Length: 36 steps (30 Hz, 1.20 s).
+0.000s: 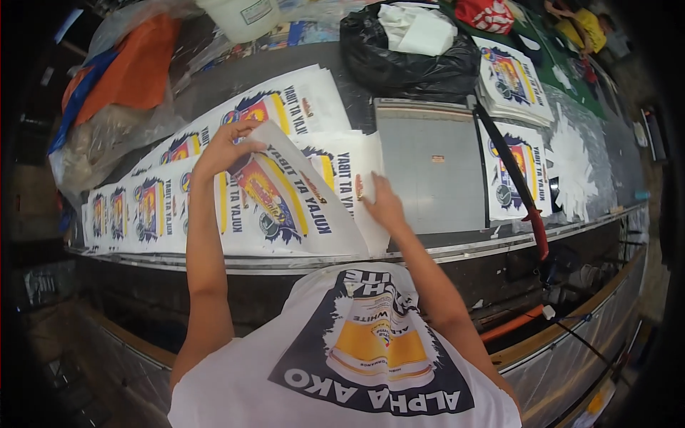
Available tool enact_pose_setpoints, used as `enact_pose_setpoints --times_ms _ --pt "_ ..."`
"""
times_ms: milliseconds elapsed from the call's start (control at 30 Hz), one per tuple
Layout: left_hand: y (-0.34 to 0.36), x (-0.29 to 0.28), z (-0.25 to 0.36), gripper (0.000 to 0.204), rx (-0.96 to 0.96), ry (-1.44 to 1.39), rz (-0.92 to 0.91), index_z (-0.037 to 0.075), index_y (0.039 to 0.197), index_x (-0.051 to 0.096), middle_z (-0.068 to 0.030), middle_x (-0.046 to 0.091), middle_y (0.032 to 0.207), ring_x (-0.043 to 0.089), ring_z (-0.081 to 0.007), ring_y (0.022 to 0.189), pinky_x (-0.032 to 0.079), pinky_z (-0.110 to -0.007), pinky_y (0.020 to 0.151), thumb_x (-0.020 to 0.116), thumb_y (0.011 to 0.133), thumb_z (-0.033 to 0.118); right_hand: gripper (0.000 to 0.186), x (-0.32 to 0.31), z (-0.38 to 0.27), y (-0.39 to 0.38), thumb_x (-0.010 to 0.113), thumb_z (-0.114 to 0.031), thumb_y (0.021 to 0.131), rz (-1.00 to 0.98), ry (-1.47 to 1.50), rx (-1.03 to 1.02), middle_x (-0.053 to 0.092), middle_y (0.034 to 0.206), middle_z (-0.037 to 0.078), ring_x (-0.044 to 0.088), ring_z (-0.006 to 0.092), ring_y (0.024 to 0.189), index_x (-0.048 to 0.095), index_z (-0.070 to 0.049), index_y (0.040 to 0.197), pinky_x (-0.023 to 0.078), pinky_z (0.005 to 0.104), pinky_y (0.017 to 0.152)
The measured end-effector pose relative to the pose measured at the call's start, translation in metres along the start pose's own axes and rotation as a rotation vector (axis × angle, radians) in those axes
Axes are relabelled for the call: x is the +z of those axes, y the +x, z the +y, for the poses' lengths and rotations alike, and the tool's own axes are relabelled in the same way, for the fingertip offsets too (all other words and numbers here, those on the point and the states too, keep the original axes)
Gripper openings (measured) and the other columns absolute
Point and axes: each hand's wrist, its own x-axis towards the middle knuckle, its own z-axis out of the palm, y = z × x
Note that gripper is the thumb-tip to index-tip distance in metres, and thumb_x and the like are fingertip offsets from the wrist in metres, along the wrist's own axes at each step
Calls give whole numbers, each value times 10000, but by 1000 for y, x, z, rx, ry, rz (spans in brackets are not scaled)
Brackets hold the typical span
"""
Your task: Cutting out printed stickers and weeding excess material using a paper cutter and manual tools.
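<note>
My left hand (pixel 222 151) pinches the far corner of a printed sheet (pixel 271 196), its thumb and fingers closed on the edge. The sheet is raised and curves down to the right over other long white printed strips (pixel 146 210) on the table. My right hand (pixel 384 205) lies with fingers stretched on the white margin of the strips, beside the left edge of a paper cutter (pixel 432 175) with a grey bed. Its black blade arm (pixel 508 146) slants along the bed's right side and ends in a red handle (pixel 540 239).
Printed sheets (pixel 512 171) lie right of the cutter, with a stack (pixel 510 78) behind. At the back stand a black bag (pixel 367 53) of white scraps and a white bucket (pixel 242 16). Orange material (pixel 132 68) sits far left. Another person (pixel 581 32) is at the far right.
</note>
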Motion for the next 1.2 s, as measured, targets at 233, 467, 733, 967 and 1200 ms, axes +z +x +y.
enact_pose_setpoints --times_ms 233,467,733,967,1200 --pt "-42 -36 18 398 -10 -30 157 -8 1292 681 -46 740 1059 665 -114 972 503 -278 927 767 922 113 453 -37 -9 96 692 -116 844 14 -276 -133 540 1330 206 669 405 1037 609 -4 1276 572 494 879" --pt "-58 -51 25 333 100 -105 273 -35 1233 697 -78 740 1137 655 -136 1035 484 -300 973 754 935 102 301 -23 3 161 639 -31 830 -42 -450 -119 555 1312 226 683 420 1012 660 7 1128 587 505 849" --pt "-76 -65 11 333 213 -177 311 -30 1258 671 -108 758 1109 717 -197 1046 530 -348 988 711 937 50 217 -3 24 171 532 7 879 50 -442 -118 648 1122 253 702 436 927 687 -13 1030 572 525 818" --pt "-81 -42 5 307 183 -77 359 -16 1192 719 -58 757 1104 665 -116 1025 523 -293 911 772 916 108 157 -1 38 184 598 -14 846 94 -539 -256 700 986 202 704 413 911 691 -45 969 564 499 802" --pt "-97 -33 24 270 83 -250 362 -12 1175 732 -80 762 1088 695 -145 976 531 -288 899 734 914 57 89 -38 -13 170 631 -82 912 67 -541 -324 668 975 192 702 395 877 661 -33 981 557 479 761"
